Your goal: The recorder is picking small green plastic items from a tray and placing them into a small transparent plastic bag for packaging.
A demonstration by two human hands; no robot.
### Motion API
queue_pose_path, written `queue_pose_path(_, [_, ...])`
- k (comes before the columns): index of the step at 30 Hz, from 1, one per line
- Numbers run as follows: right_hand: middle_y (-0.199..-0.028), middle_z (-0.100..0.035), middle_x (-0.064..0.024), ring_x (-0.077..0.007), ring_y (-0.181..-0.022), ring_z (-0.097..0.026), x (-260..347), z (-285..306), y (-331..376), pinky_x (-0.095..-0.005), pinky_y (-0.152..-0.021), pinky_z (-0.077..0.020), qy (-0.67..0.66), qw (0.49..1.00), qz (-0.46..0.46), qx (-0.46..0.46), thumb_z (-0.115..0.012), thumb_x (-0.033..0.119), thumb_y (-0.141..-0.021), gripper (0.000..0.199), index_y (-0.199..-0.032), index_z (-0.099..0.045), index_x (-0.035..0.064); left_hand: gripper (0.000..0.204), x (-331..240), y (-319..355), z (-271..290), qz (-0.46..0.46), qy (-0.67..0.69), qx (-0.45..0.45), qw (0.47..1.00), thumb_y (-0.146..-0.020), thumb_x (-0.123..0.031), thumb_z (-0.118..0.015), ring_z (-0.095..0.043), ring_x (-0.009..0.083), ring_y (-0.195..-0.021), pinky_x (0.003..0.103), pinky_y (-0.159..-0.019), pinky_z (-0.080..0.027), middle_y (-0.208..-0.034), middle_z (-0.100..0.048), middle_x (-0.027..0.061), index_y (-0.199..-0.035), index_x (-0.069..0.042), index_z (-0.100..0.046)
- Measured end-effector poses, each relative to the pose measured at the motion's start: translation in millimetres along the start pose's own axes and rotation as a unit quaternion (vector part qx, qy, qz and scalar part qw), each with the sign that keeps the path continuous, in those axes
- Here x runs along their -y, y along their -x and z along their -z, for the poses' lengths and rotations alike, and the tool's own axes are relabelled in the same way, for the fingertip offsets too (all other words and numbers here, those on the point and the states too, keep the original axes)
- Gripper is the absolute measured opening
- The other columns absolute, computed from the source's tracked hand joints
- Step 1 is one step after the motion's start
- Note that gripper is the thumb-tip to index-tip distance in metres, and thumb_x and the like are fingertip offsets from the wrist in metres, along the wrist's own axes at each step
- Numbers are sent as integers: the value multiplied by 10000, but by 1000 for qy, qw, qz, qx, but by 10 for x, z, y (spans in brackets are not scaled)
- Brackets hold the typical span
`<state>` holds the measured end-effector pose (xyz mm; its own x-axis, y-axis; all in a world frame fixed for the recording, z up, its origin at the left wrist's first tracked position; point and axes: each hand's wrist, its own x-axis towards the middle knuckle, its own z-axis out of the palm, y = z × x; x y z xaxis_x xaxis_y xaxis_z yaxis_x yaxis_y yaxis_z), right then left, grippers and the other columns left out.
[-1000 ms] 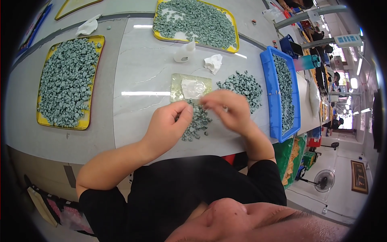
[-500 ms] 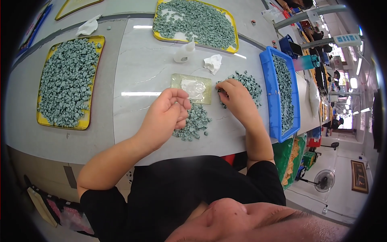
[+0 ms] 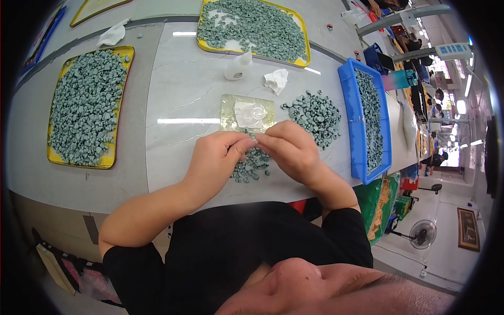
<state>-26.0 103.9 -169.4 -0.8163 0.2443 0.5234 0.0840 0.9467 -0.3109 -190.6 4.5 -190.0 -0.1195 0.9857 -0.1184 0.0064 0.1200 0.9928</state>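
Note:
My left hand [image 3: 215, 155] and my right hand [image 3: 291, 152] meet fingertip to fingertip, both pinched closed. A small grey-green piece [image 3: 252, 137] shows where the fingertips come together; its exact shape is too small to tell. Beneath the hands lies a loose pile of grey-green pieces [image 3: 249, 170], partly covered by them. Just beyond is a greenish see-through pad [image 3: 229, 118], bearing a white sheet [image 3: 244, 118] and a clear round item [image 3: 258, 112]. Right of the pad, a second pile of darker-looking grey-green pieces [image 3: 316, 118] rests on the table.
Yellow-rimmed trays of grey-green pieces stand at left [image 3: 129, 79] and at the back [image 3: 307, 47]. A blue crate [image 3: 358, 142] holds more at right. Behind the pad are a white plastic bottle [image 3: 237, 69] and a crumpled tissue [image 3: 276, 81]. A teal bottle [image 3: 409, 79] lies beyond the crate.
My right hand has left the right-hand pile and come left and nearer to meet my left hand. The left hand has moved slightly, its fingers now in a pinch.

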Motion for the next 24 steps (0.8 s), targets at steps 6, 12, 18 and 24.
queue_pose_path(6, [-775, -583, -95, -225, -655, -575, 25, -42, 18, -305, -546, -463, -35, 999, -13, -18, -719, -66, -617, 302, -903, -636, -19, 217, -27, -24, 17, 17, 3, 12, 1000, -888, -180, -586, -511, 100, -606, 242, -556, -413, -697, -582, 60, -922, 21, -657])
queue_pose_path(12, [-777, -587, -88, -219, -668, -581, -151, 11, 24, -304, -566, -469, 33, 999, -10, -29, -716, -72, -608, 325, -921, -644, -23, 220, 26, -16, 30, -21, 14, -1, 1000, -941, -135, -482, -432, 32, -601, 182, -519, -362, -749, -557, 6, -1046, 7, -614])
queue_pose_path(18, [-802, -590, -89, -224, -687, -593, -262, -73, 56, -306, -592, -489, 141, 989, 19, -25, -704, -40, -618, 308, -921, -648, -29, 179, 37, -14, 75, 41, 145, -9, 989, -941, -127, -478, -406, 14, -578, 163, -495, -344, -804, -580, 10, -1045, -5, -557])
queue_pose_path(24, [-819, -592, -91, -227, -702, -600, -296, -102, 74, -313, -603, -500, 173, 984, 38, -8, -694, -12, -604, 331, -931, -647, -34, 159, -13, -30, 154, 64, 125, -3, 990, -896, -120, -568, -460, 25, -620, 178, -550, -376, -807, -615, 14, -995, 4, -583])
